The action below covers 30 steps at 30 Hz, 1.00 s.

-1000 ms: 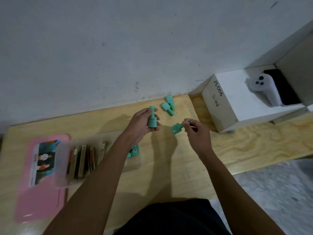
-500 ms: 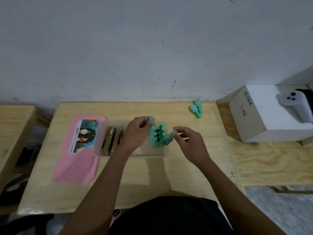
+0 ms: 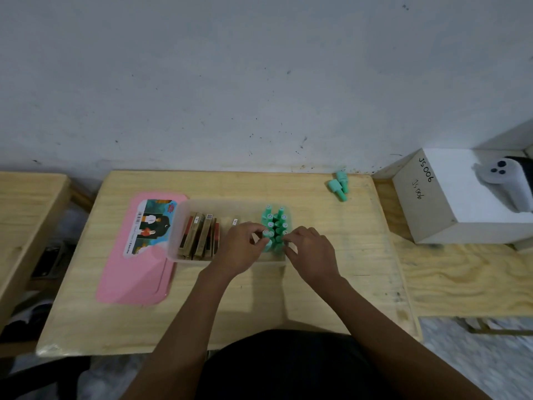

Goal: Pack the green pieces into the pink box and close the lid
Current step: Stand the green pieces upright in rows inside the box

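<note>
A second ago both hands were raised over the far part of the light wooden desk [image 3: 259, 298], each with a small mint-green plastic peg pinched in its grip. Now the left hand [image 3: 239, 249] and the right hand [image 3: 313, 252] have come down to the right end of the clear plastic box [image 3: 178, 226]. Their fingertips rest among the cluster of upright green pegs [image 3: 275, 226] standing there, and the two carried pegs have joined it.

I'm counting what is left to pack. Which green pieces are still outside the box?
The two green pieces lying on their sides at the table's far right corner, near the wall; the others stand upright inside the box.
</note>
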Available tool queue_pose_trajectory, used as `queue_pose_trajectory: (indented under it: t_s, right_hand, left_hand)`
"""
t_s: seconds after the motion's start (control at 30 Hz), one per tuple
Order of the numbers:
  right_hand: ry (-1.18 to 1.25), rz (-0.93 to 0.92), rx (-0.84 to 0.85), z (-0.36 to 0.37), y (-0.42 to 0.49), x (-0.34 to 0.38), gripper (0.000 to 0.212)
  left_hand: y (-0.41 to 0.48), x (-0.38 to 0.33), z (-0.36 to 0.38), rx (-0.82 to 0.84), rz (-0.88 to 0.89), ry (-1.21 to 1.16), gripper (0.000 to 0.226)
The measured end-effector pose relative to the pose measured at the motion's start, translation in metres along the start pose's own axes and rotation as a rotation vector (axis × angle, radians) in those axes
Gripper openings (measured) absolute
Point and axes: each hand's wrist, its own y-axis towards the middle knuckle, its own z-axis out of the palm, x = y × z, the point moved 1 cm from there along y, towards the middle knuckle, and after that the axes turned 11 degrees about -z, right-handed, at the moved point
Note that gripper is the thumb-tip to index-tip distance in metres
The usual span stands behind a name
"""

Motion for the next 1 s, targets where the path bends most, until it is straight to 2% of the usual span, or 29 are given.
queue_pose_trajectory:
  t_s: [0.17,0.4,0.67,1.0]
  right_hand:
    - [-0.038,0.056,-0.06,0.005,0.004,0.002,0.022]
    - [0.04,0.091,0.016,0.0,0.006,0.001,0.027]
    - [0.112,0.111,0.015,0.0,0.004,-0.001,0.027]
    - [0.167,0.128,-0.038,0.007,0.0,-0.005,0.022]
  left_hand:
    - [0.003,0.004,0.012,0.022,-0.023,0.052,0.025]
    - [0.005,0.009,0.028,-0.022,-0.033,0.024,0.025]
    - [0.006,0.011,0.035,-0.073,-0.045,0.001,0.024]
    - [0.004,0.015,0.039,-0.062,-0.066,-0.057,0.013]
